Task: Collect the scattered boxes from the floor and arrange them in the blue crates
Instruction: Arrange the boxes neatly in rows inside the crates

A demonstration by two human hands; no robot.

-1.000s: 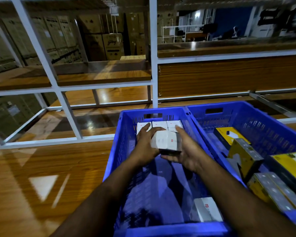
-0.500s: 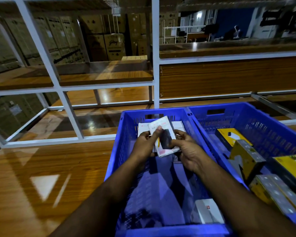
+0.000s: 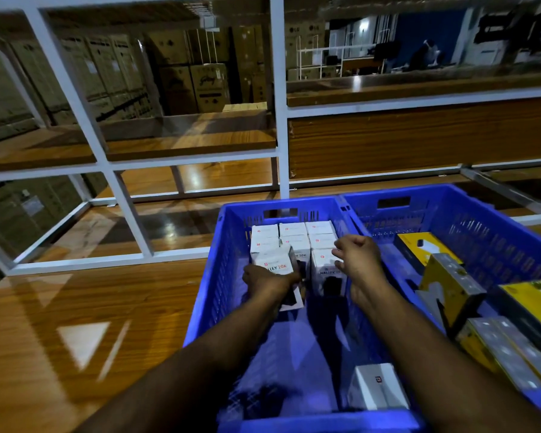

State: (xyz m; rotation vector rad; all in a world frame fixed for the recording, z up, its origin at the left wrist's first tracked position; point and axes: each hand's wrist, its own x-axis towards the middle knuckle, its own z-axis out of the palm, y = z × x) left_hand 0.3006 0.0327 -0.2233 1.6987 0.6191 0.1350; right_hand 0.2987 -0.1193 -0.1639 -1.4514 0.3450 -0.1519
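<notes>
At the far end of the left blue perforated plastic crate [image 3: 228, 276], white cardboard boxes with a red logo [image 3: 294, 237] stand packed in rows against the far wall. Left hand [image 3: 267, 284] grasps one more white box printed "20K" [image 3: 275, 264], fingers wrapped round its lower part; the box is tilted, its top leaning toward the left wall, at the near-left end of the stack. Right hand [image 3: 361, 260] is loosely curled and holds nothing; it hovers at the top of the neighbouring upright white box [image 3: 325, 270] on the right side. Whether it touches that box: cannot tell.

Step in hand, as judged: seating the tilted box into the open slot at the left of the near row.

To do it well:
- Bring the box upright before pushing, so its face lies flush with the row behind.
- Slide it toward the left wall and far end together; no gap should remain.
- Use the free right hand to steady the neighbouring boxes, which may tip toward the near end.
- Match print orientation with the neighbours.

One loose white box [image 3: 377, 389] lies flat at the near-right corner of the same crate, well apart from the stack; likely next. The right blue crate [image 3: 487, 223] holds yellow-and-grey boxes [image 3: 450, 285], some tilted and unsorted.
</notes>
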